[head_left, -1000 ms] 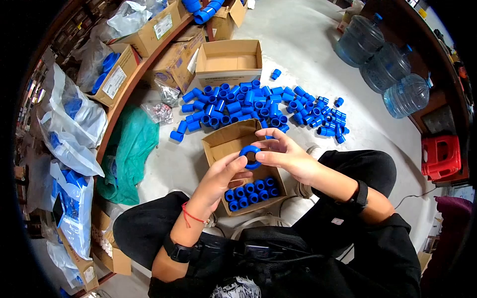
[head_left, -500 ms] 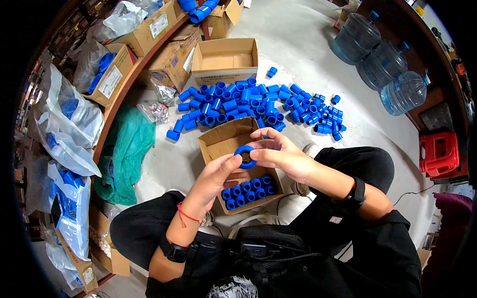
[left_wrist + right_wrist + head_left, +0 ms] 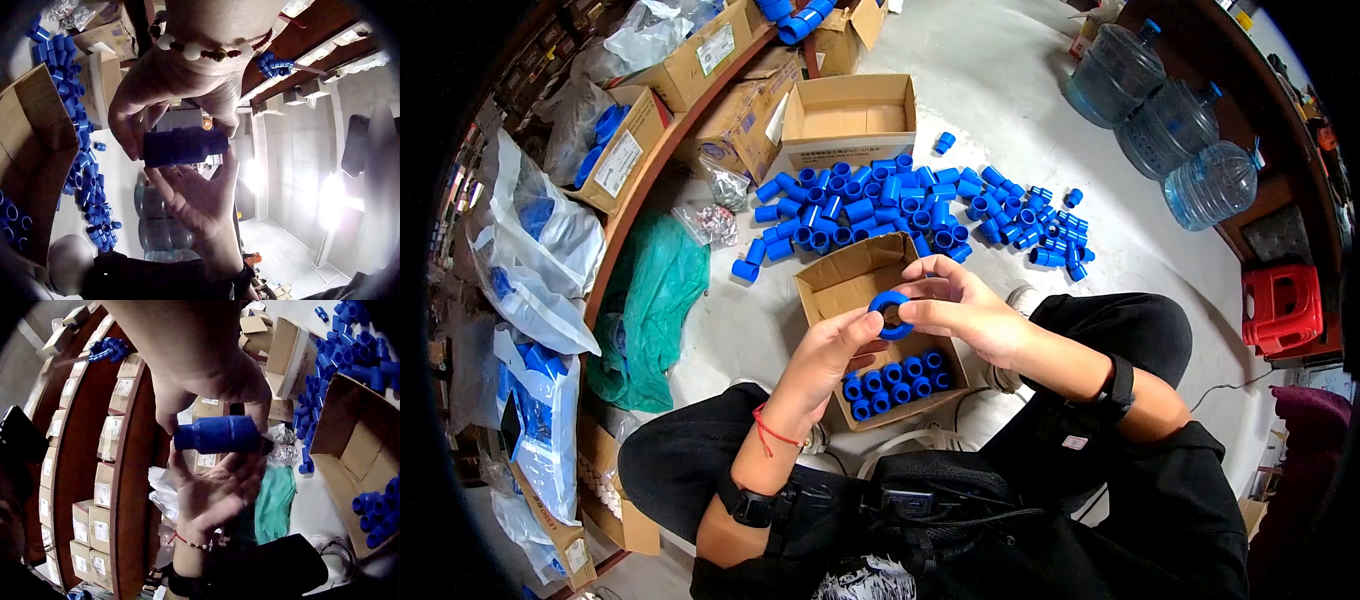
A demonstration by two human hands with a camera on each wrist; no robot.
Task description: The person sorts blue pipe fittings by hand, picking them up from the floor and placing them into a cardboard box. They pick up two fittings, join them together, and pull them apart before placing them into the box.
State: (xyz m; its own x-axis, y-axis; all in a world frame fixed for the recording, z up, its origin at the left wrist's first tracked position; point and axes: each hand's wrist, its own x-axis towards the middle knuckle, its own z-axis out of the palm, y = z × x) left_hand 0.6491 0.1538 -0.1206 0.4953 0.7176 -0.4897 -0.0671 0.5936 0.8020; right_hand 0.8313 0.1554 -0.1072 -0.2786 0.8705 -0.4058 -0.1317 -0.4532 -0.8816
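The blue fitting (image 3: 219, 434), a stepped sleeve with one end wider than the other, is held above the open carton (image 3: 840, 290), its round mouth facing the wearer. The left hand (image 3: 828, 352) and right hand (image 3: 970, 312) grip it from opposite sides, thumbs at the narrower end, fingers toward the wider. The step appears to be handling and checking the piece; done well, it calls for a light, even pinch, the bore left uncovered, and small turns shared by both hands, over the carton so that a slip is caught. Below, packed fittings (image 3: 897, 382) stand in rows; beyond, loose fittings (image 3: 880, 205) lie heaped on the floor (image 3: 735, 340).
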